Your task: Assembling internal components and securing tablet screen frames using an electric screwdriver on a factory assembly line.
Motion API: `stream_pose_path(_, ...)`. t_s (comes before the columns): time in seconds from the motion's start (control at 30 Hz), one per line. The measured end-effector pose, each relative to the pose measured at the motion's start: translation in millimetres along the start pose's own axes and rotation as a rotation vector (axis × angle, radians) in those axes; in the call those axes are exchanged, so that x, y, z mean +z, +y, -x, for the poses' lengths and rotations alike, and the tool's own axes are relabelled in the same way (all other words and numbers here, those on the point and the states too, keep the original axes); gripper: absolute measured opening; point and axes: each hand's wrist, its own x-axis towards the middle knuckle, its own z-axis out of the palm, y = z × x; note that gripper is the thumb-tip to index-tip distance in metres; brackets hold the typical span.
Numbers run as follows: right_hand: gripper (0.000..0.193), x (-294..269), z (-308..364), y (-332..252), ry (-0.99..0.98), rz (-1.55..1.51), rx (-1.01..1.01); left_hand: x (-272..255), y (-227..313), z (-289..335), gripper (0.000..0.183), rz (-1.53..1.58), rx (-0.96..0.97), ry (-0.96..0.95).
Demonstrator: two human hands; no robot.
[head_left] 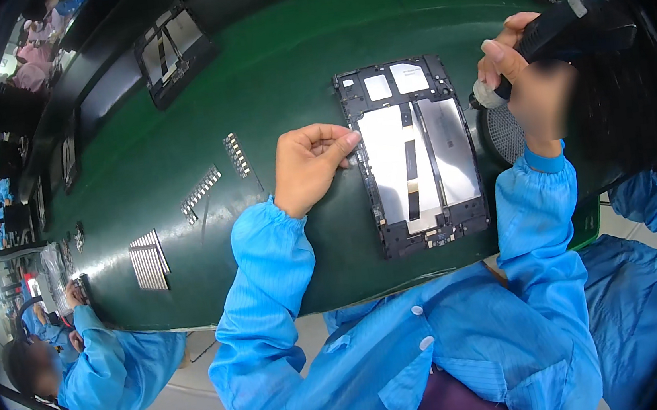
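Observation:
In front of me on the green table lies an opened tablet housing, a black frame with silvery plates and dark strips inside. My left hand is pinched at its left edge, thumb against forefinger. To the right of the housing, my right hand is raised and wrapped round a black handheld tool. A pale, rounded end of this tool points down to the left, close to the housing's upper right edge. Its exact kind is unclear.
Left of my hand lie two strips of small parts and a stack of silvery strips. Another tablet housing rests at the far left. A round perforated grille is beside my right wrist. A co-worker in blue sits at left.

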Motion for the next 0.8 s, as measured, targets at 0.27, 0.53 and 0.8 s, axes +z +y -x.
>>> stream_pose_path(0.27,0.027,8.3,1.7,-3.0,0.0,-0.014,-0.019,4.3,-13.0,-1.1,0.012,-0.134,0.085,0.097)
stream_pose_path(0.53,0.026,36.4,-2.1,-9.8,-0.08,-0.101,-0.046,15.6,-33.4,8.3,0.016,-0.576,0.671,0.285)
stream_pose_path(0.8,0.031,116.6,-9.0,-3.5,-0.26,-0.146,0.064,16.0,-24.9,26.2,0.025,-0.924,0.747,0.215)
